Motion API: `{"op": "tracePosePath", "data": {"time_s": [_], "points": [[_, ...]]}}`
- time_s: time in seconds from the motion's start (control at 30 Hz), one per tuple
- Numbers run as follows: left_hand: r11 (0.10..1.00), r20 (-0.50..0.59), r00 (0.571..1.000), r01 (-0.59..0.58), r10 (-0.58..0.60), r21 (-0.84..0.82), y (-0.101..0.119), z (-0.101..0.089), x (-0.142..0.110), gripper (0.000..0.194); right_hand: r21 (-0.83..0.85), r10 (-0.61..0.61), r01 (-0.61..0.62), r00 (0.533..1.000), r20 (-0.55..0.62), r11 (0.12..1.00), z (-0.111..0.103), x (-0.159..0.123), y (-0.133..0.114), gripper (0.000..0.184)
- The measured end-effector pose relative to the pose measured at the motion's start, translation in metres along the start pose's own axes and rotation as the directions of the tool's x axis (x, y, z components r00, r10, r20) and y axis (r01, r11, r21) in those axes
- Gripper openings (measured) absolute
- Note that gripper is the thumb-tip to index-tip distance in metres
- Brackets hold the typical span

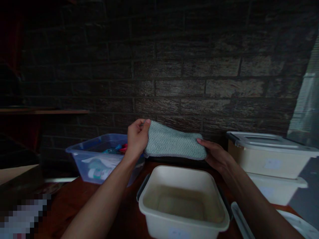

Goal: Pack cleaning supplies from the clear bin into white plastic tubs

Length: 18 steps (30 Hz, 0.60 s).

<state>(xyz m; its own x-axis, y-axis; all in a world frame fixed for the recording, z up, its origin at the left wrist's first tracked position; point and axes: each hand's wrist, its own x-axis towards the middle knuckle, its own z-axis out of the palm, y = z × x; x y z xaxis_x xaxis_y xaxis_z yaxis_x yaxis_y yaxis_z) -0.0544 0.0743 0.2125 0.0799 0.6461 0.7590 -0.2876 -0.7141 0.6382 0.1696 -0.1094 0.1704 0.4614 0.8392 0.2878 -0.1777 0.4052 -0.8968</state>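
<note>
A pale green textured cloth (175,141) with a dark-and-white edge is stretched sideways in the air. My left hand (138,137) pinches its upper left corner, the thumb on the near face. At the right end, my right hand (214,151) grips the cloth with its thumb in front and the other fingers partly hidden. Below and nearer to me stands an open cream plastic bin (183,217) with dark side handles; no contents show inside it. The cloth hangs above the bin's far rim, apart from it.
A clear blue tub (99,166) holding assorted items stands at the left on the reddish-brown table (67,205). Two stacked bins (271,156), the upper one lidded, stand at the right. A pale lid (296,222) lies at lower right. Behind rises a dark brick wall (169,66).
</note>
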Motion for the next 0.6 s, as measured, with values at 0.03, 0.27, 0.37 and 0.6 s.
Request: {"op": "tracePosePath", "data": {"time_s": [0.03,0.27,0.37,0.6], "points": [[1.0,0.004,1.0,0.006,-0.006,-0.004,-0.002,-0.001,0.001,0.026,-0.005,-0.018,0.018,1.0,-0.002,1.0,0.0,0.0,0.001,0.036],[1.0,0.045,0.999,0.02,-0.02,0.013,-0.012,0.002,0.001,0.028,-0.133,-0.274,0.255,0.949,-0.154,0.958,-0.01,0.004,0.004,0.034],[0.999,0.05,0.999,0.016,-0.018,0.039,-0.016,0.003,0.001,0.028,-0.225,-0.335,0.295,0.926,-0.171,0.929,-0.016,0.001,-0.001,0.037],[0.998,0.078,0.997,0.004,-0.008,0.055,-0.013,0.008,-0.003,0.03,-0.285,-0.361,0.299,0.912,-0.198,0.911,-0.026,0.004,-0.005,0.028]]}}
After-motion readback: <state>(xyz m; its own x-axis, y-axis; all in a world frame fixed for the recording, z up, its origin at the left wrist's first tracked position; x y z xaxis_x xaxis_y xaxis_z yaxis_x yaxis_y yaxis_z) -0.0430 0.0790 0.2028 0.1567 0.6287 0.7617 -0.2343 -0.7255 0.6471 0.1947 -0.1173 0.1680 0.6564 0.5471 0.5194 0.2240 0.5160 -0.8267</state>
